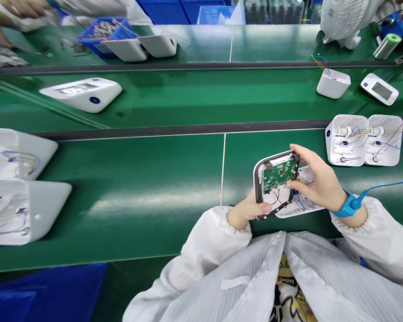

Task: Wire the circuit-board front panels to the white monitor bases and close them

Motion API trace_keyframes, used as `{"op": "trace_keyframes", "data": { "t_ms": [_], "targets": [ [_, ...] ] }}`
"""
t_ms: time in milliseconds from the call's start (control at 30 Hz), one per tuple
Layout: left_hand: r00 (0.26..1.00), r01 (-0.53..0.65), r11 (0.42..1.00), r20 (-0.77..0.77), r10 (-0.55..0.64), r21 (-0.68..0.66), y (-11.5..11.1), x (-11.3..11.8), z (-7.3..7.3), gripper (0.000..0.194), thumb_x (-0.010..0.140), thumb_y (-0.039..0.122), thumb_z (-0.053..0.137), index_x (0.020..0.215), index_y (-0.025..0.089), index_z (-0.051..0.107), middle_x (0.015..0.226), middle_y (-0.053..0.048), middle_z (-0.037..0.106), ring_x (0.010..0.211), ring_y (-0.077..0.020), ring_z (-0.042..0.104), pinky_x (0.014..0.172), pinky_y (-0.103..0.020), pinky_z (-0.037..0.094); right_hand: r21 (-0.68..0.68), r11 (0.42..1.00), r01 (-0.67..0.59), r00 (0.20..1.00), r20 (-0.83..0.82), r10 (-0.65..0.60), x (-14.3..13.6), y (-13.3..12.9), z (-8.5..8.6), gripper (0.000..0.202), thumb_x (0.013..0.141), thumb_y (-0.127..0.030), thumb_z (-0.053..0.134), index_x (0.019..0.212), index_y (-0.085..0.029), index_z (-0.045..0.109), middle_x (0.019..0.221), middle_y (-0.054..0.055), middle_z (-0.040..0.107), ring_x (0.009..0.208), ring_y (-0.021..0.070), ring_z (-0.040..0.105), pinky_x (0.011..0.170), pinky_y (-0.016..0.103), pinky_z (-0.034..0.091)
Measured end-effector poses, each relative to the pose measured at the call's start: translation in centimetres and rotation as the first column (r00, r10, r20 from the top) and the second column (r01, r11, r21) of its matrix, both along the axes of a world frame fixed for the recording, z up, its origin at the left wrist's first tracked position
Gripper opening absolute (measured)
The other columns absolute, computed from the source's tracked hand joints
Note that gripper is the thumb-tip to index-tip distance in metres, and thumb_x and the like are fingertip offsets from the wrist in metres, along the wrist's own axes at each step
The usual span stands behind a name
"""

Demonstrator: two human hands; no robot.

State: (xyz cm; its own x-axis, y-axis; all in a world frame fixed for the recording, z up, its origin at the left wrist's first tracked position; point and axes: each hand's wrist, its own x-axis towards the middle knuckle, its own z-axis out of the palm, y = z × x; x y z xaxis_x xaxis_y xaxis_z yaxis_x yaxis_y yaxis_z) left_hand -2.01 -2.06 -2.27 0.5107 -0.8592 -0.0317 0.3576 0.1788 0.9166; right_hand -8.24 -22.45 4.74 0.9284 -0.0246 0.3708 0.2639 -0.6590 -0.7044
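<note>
Between my hands is a white device front cover [255, 179] with a dark inner rim, tilted up, its green circuit board [279, 174] facing me. My left hand [248, 209] grips its lower left corner, thumb over the rim. At the upper right edge my right hand [317, 179] pinches it, the thumb by the board's lower edge. A blue wrist strap [349, 206] with a cord circles my right wrist. Behind and below the cover lies a white housing [302, 208] with blue wires, partly hidden by the cover and my right hand.
Open wired housings stand at right [346, 154] and at left [50, 201]. On the middle belt lie assembled white devices [102, 96] and a wired housing [334, 85]. Across the line are a blue parts bin [100, 38], a white fan [342, 20] and a co-worker's hand [27, 6].
</note>
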Motion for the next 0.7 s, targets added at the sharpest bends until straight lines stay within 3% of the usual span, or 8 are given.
{"op": "trace_keyframes", "data": {
  "t_ms": [100, 167, 267, 367, 433, 500, 600, 700],
  "targets": [
    [0.971, 0.026, 0.997, 0.24, -0.006, -0.077, 0.8, 2.7, 2.2, 0.089, 0.06, 0.078, 0.076, 0.128, 0.022, 0.067, 0.119, -0.013, 0.074, 0.111, -0.037, 0.069, 0.102, -0.054, 0.052, 0.213, 0.973, 0.094, 0.995, -0.056, -0.084, -0.8, 0.3, 0.1, 0.057, 0.081, -0.046, 0.08, 0.128, -0.023, 0.058, 0.11, 0.008, 0.073, 0.091, 0.0232, 0.072, 0.083, 0.041, 0.062],
    [0.881, -0.099, 0.993, 0.459, 0.117, -0.064, 1.5, 4.5, 4.5, 0.086, 0.067, 0.086, 0.061, 0.123, 0.022, 0.072, 0.126, -0.014, 0.072, 0.121, -0.0376, 0.065, 0.112, -0.055, 0.044, 0.228, 0.972, 0.049, 0.998, 0.029, -0.058, -1.1, 0.5, 0.3, 0.028, 0.083, -0.036, 0.079, 0.103, -0.023, 0.065, 0.089, 0.002, 0.072, 0.08, 0.0194, 0.069, 0.073, 0.035, 0.059],
    [0.74, -0.253, 0.961, 0.663, 0.115, 0.116, 2.0, 5.4, 7.9, 0.088, 0.081, 0.088, 0.032, 0.12, 0.022, 0.073, 0.129, -0.015, 0.069, 0.129, -0.0375, 0.059, 0.115, -0.057, 0.038, -0.042, 0.995, -0.089, 0.963, 0.253, 0.097, -1.2, 1.3, 0.8, 0.008, 0.091, -0.015, 0.063, 0.09, -0.023, 0.065, 0.083, 0.001, 0.069, 0.076, 0.0162, 0.062, 0.067, 0.031, 0.05],
    [0.67, -0.198, 0.874, 0.713, -0.21, 0.443, 1.2, 3.8, 9.2, 0.105, 0.063, 0.078, 0.074, 0.147, 0.019, 0.05, 0.125, -0.017, 0.065, 0.115, -0.0411, 0.062, 0.1, -0.06, 0.049, -0.496, 0.864, -0.092, 0.9, 0.33, 0.286, -1.0, 2.0, 1.7, 0.021, 0.097, -0.011, 0.052, 0.086, -0.023, 0.066, 0.082, 0.001, 0.07, 0.075, 0.0162, 0.058, 0.065, 0.032, 0.042],
    [0.644, -0.225, 0.846, 0.726, -0.243, 0.483, 0.4, 2.5, 8.3, 0.124, 0.057, 0.058, 0.087, 0.158, 0.017, 0.027, 0.13, -0.019, 0.057, 0.117, -0.0427, 0.057, 0.098, -0.062, 0.048, -0.653, 0.748, -0.117, 0.89, 0.266, 0.371, -0.7, 1.5, 2.9, 0.024, 0.099, -0.012, 0.049, 0.089, -0.023, 0.067, 0.086, 0.001, 0.072, 0.083, 0.0178, 0.06, 0.069, 0.034, 0.042],
    [0.626, -0.266, 0.898, 0.772, -0.115, 0.35, -0.1, 1.9, 6.3, 0.122, 0.06, 0.042, 0.085, 0.16, 0.02, 0.018, 0.14, -0.02, 0.048, 0.128, -0.0431, 0.048, 0.105, -0.063, 0.043, -0.64, 0.754, -0.145, 0.91, 0.213, 0.356, -0.2, 0.1, 4.1, 0.021, 0.1, -0.016, 0.047, 0.103, -0.025, 0.066, 0.1, 0.003, 0.073, 0.099, 0.0203, 0.062, 0.078, 0.036, 0.045],
    [0.601, -0.262, 0.965, 0.786, 0.145, 0.023, -0.7, 1.7, 2.7, 0.114, 0.065, 0.036, 0.08, 0.159, 0.027, 0.016, 0.153, -0.017, 0.033, 0.137, -0.0416, 0.038, 0.115, -0.061, 0.033, -0.514, 0.858, -0.019, 0.988, 0.12, 0.093, 0.9, -2.1, 4.9, 0.021, 0.098, -0.031, 0.056, 0.116, -0.022, 0.062, 0.11, 0.01, 0.07, 0.098, 0.0241, 0.064, 0.077, 0.038, 0.048],
    [0.646, -0.203, 0.961, 0.712, 0.274, -0.186, -1.7, 1.7, 0.0, 0.112, 0.066, 0.043, 0.081, 0.157, 0.028, 0.017, 0.157, -0.016, 0.028, 0.142, -0.0418, 0.034, 0.119, -0.06, 0.027, -0.641, 0.766, -0.059, 0.975, -0.203, -0.094, 2.1, -1.8, 3.5, 0.024, 0.091, -0.037, 0.068, 0.104, -0.017, 0.064, 0.095, 0.011, 0.069, 0.084, 0.0258, 0.064, 0.065, 0.035, 0.045]
  ]
}}
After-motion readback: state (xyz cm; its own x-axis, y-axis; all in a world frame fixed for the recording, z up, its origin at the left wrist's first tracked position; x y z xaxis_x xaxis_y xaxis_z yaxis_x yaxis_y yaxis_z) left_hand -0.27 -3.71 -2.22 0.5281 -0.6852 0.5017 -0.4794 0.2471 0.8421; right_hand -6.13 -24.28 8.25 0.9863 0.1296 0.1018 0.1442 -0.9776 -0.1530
